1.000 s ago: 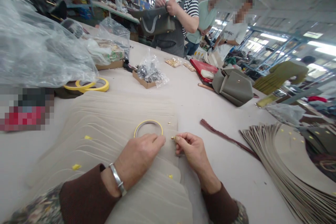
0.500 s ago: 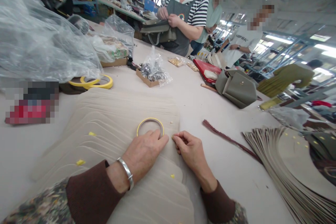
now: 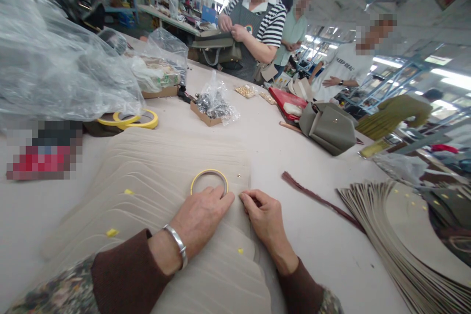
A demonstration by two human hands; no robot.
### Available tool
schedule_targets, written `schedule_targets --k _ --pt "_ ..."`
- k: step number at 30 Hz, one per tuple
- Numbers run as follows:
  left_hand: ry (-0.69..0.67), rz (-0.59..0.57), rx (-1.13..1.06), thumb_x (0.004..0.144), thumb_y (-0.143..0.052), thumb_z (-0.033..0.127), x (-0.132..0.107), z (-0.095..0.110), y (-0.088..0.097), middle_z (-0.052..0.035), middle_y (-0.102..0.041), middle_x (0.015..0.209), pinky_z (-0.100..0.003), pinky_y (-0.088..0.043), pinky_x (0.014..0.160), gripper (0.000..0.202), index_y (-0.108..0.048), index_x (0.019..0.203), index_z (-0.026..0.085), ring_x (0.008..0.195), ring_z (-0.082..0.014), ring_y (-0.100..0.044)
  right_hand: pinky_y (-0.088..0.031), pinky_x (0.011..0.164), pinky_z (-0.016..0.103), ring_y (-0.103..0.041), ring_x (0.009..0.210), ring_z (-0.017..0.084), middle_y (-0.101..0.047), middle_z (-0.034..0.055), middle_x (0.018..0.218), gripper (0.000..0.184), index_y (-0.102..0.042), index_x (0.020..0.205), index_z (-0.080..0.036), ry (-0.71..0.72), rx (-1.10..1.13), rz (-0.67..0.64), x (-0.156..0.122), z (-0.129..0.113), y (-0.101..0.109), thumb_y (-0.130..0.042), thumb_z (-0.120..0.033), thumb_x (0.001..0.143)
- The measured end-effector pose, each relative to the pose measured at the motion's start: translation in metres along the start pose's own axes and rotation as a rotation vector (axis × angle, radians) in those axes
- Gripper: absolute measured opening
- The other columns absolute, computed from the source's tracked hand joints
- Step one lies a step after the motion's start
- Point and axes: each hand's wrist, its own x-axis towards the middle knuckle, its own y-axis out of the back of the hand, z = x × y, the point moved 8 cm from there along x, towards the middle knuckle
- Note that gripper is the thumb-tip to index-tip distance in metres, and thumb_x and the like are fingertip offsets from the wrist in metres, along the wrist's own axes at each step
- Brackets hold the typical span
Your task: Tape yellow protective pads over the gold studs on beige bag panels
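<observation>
My left hand (image 3: 201, 216), with a silver bangle at the wrist, is closed over the near rim of a roll of yellow tape (image 3: 208, 171). The roll is on overlapping beige panels (image 3: 165, 169); the fingertips are hidden under the hand. My right hand (image 3: 265, 218) is just to the right, thumb and forefinger pinched together at the panels' right edge. What sits in that pinch is too small to make out. Small yellow tape pieces (image 3: 128, 191) stick to several panels. A tiny shiny spot (image 3: 239, 175) shows beyond the right fingertips.
A fanned stack of beige pieces (image 3: 371, 221) lies right, near a dark red cord bundle (image 3: 320, 198). Further back are a grey-green bag (image 3: 329, 127), a small box of bagged metal parts (image 3: 211, 108), more tape rolls (image 3: 147, 118) and plastic sheeting (image 3: 62, 64). A co-worker (image 3: 253, 24) handles a bag opposite.
Both hands keep nearly the same pose and place. The view has shifted slightly. Among the people behind, the one in the white shirt has moved an open hand.
</observation>
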Motion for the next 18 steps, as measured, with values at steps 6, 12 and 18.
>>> schedule_targets --k 6,12,18 --pt "0.07 0.133 0.014 0.092 -0.041 0.01 -0.001 -0.015 0.023 -0.0047 -0.061 0.091 -0.035 -0.053 0.073 0.017 -0.054 0.093 0.019 0.089 -0.0229 -0.058 -0.044 0.061 0.024 -0.061 0.063 0.015 -0.072 0.0025 0.072 0.014 -0.074 0.078 -0.017 0.058 -0.066 -0.14 -0.003 -0.011 0.0 -0.062 -0.023 0.082" --pt "0.076 0.174 0.048 0.09 -0.042 0.007 -0.002 -0.022 0.029 -0.0055 -0.063 0.087 -0.036 -0.054 0.07 0.019 -0.057 0.091 0.019 0.087 -0.0244 -0.059 -0.036 0.05 0.02 -0.053 0.053 0.011 -0.065 -0.0018 0.059 0.016 -0.073 0.071 -0.016 -0.057 -0.063 -0.582 -0.023 -0.008 -0.011 -0.06 -0.018 0.08" --pt "-0.195 0.301 -0.181 0.096 -0.039 0.013 -0.013 -0.004 0.023 -0.003 -0.069 0.096 -0.027 -0.053 0.076 0.027 -0.049 0.12 0.021 0.086 -0.0155 -0.066 -0.048 0.061 0.025 -0.06 0.065 0.015 -0.07 0.0032 0.076 0.016 -0.072 0.091 -0.016 0.089 0.11 -0.147 -0.01 -0.028 0.016 -0.06 -0.024 0.084"
